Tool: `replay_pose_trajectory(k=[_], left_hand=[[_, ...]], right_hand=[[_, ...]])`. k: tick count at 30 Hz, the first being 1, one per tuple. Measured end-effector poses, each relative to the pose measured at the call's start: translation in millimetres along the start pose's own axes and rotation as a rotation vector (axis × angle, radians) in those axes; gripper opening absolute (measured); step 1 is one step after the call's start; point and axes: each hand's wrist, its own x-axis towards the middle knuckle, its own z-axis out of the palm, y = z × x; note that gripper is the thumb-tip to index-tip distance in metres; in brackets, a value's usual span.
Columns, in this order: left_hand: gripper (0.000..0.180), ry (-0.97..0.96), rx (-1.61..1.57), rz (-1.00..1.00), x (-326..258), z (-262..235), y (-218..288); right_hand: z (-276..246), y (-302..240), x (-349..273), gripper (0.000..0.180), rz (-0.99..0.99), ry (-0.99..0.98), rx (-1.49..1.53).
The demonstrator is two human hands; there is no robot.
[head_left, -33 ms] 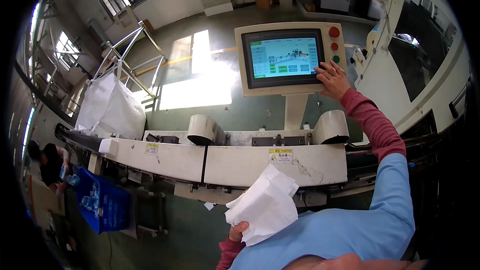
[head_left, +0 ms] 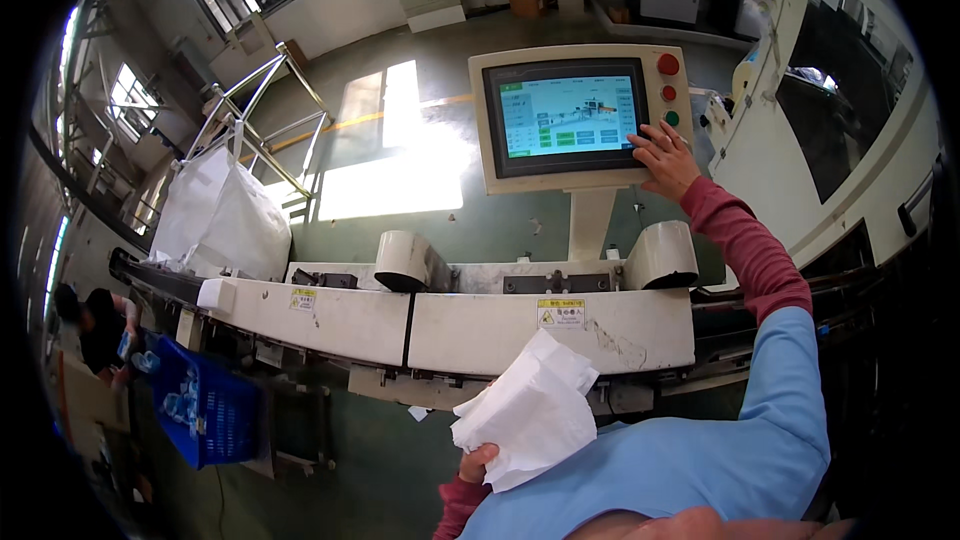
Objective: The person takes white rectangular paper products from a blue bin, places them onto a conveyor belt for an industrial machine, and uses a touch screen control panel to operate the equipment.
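My left hand (head_left: 479,462) is closed on a stack of thin white sheets (head_left: 530,415), which I hold against my front; the thumb shows on top and the other fingers are mostly hidden. My right hand (head_left: 665,160) reaches up to the touchscreen panel (head_left: 480,110). Its fingers are spread out and rest at the lower right corner of the lit screen (head_left: 570,115), holding nothing. Just above that hand, a green button (head_left: 671,119) and two red buttons (head_left: 668,64) line the panel's right side.
A long off-white machine housing (head_left: 540,332) with rounded covers (head_left: 408,258) runs across in front of me. At the left are a large white bag (head_left: 225,215), a metal frame (head_left: 270,130), and a blue basket (head_left: 225,420) beside another person (head_left: 100,330). A machine door (head_left: 850,70) stands at right.
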Motion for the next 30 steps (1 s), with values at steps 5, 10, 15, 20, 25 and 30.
replay_pose_trajectory(k=[5, 10, 15, 20, 25, 30], left_hand=[[0.086, -0.03, -0.009, -0.023, 6, -4, -3], [0.088, -0.016, -0.026, 0.002, 7, 7, 4], [0.089, -0.008, -0.031, -0.003, 4, 3, 0], [0.091, 0.011, -0.039, 0.006, -5, -1, 0], [0.093, 0.022, -0.057, 0.008, -12, -5, 1], [0.089, 0.013, -0.045, 0.011, -16, -9, 4]], right_hand=[[2, -2, -1, 0.063, -0.04, 0.055, -0.02], [-4, -11, 7, 0.064, -0.107, 0.089, 0.019], [-14, -34, 39, 0.065, -0.157, 0.027, 0.054], [-17, -43, 55, 0.067, -0.098, -0.135, 0.018], [-14, -42, 55, 0.069, -0.09, -0.099, -0.005], [-37, -53, 41, 0.065, -0.024, 0.03, 0.134]])
